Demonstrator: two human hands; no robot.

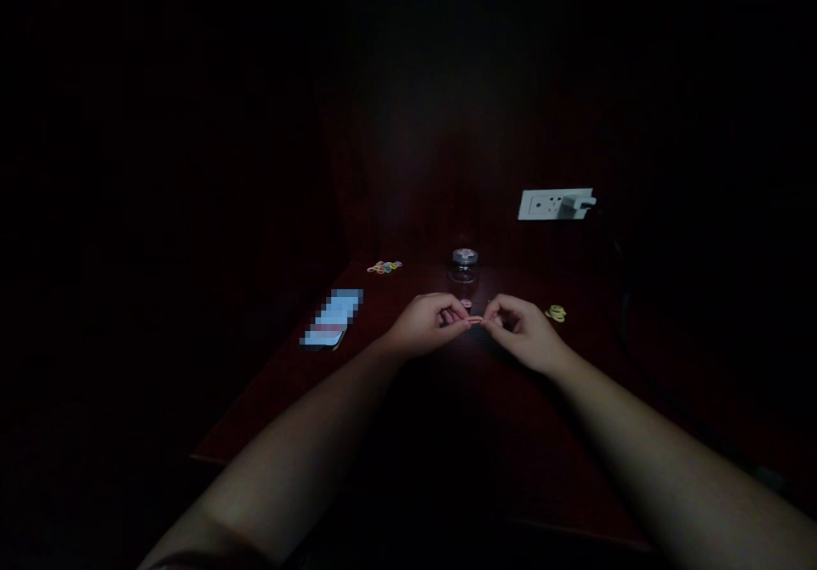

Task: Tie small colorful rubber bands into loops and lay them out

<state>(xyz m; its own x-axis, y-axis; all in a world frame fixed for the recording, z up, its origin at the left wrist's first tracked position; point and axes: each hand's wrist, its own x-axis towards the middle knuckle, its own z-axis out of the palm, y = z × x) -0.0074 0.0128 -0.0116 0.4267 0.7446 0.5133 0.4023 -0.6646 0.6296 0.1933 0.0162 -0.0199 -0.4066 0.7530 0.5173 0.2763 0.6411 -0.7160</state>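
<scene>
My left hand (434,322) and my right hand (524,328) meet over the middle of the dark red table. Between their fingertips is a small orange hair tie (476,320), pinched at its left and right ends and held roughly level. Just behind the fingers of my left hand lies a small pink ring-shaped piece (466,304), partly hidden. To the right of my right hand sits a little pile of yellow hair ties (556,313). A loose group of mixed-colour hair ties (384,267) lies farther back on the left.
A clear jar with a lid (464,266) stands behind my hands. At the left edge of the table (268,417) lies a lit phone (333,318), its screen blurred. A wall socket (542,204) holds a white plug (579,204), and a dark cable runs down the right side.
</scene>
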